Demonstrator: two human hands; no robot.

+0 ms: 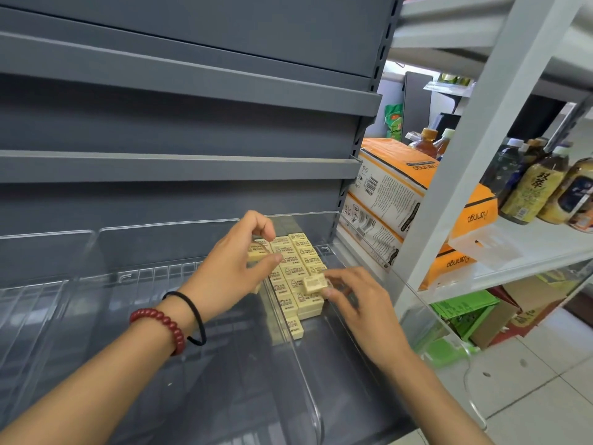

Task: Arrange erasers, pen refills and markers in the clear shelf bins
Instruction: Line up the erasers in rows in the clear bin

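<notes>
Your right hand (353, 300) pinches a small cream block eraser (315, 283), your left hand (231, 264) pinches another cream eraser (256, 252), both over the neat eraser rows (298, 261) in the clear plastic shelf bin (337, 364). Push crooked and the rows may slide apart

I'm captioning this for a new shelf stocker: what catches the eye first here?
Pale yellow erasers packed in rows in the clear bin, mid-frame. The right hand pinches a loose eraser over their right edge; the left hand grips a second eraser at their left. Orange cartons sit on the white shelf at right.
</notes>
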